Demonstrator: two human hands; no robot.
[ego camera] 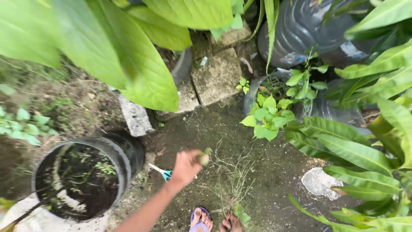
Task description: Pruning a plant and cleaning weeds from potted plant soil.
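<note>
— Where is the hand [185, 166]?
— It reaches out over the dirt ground [257, 172], arm stretched forward. Which hand it is can't be told for sure.
— Is it holding something?
— Yes, its fingers are curled tight around a small green clump [204, 158].
— And the scissors [163, 172]?
— They lie on the ground just behind the hand, beside the black pot [128, 150], handles toward the wrist.

A black round container [128, 150] of soil and small weeds stands at lower left. Scissors with teal handles [163, 172] lie on the dirt beside it. Mossy concrete blocks [216, 75] sit further back. A dark plastic barrel [300, 30] stands at upper right. Broad green leaves [128, 56] overhang.
</note>
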